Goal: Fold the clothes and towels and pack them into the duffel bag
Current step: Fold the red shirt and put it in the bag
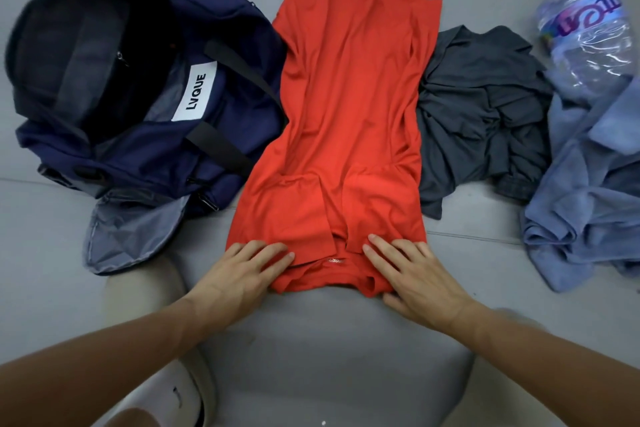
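Pressing red shirt (346, 121) near edge: left hand (239, 270), right hand (415, 274).

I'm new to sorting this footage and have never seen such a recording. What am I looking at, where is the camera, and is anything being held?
There is no machine here. This is one picture from a camera worn on a person's head, looking down at their own two bare hands. The left hand and right hand lie flat, fingers straight, on the near end of a red shirt spread on the grey surface. Nothing is gripped. Left of the shirt lies a navy duffel bag, its top open. To the right lie a crumpled dark grey garment, a blue cloth and a clear plastic bottle.
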